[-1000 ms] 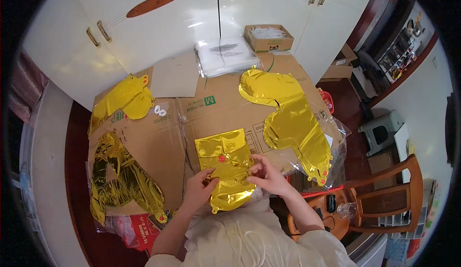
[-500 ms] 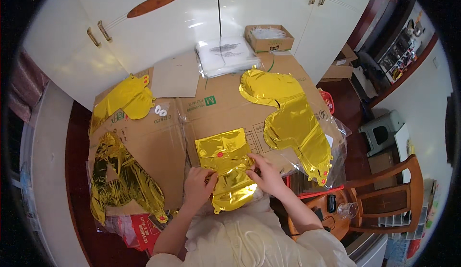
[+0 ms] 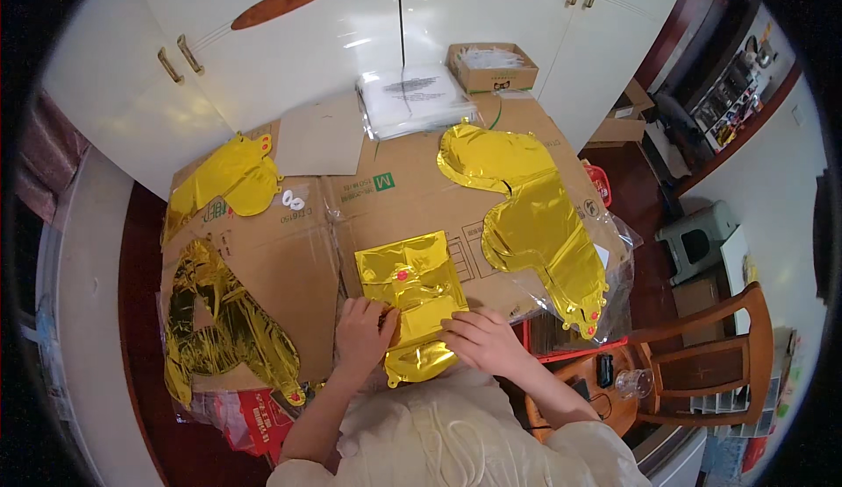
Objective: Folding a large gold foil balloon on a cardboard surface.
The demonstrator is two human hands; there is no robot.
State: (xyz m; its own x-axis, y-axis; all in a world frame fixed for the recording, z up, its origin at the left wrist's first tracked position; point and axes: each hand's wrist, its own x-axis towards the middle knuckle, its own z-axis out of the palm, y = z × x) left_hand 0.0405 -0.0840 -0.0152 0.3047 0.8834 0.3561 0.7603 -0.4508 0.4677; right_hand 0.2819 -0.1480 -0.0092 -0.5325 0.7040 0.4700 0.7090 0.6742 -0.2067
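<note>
A gold foil balloon (image 3: 410, 268), folded into a rough rectangle with a red dot on it, lies on the cardboard in front of me. Its rounded lower end hangs toward my lap. My left hand (image 3: 363, 333) grips the left edge, with the fingers curled and partly hidden. On the opposite side my right hand (image 3: 481, 338) pinches the right edge, its thumb out of sight. Three other gold foil balloons lie flat: an A-shaped one (image 3: 254, 338) at left, a partly curled one (image 3: 237, 176) behind it, and a large angular one (image 3: 544, 211) at right.
Cardboard (image 3: 289, 277) covers the table. At the back are a stack of clear plastic bags (image 3: 412, 106) and a small carton (image 3: 495, 77) of white pieces. Small white rings (image 3: 293, 200) lie left of centre. A wooden chair (image 3: 702, 355) stands at right.
My right hand has moved slightly down and its fingers now lie over the balloon's edge. The foil's middle is flatter, with a straight crease, and the lower end shows less.
</note>
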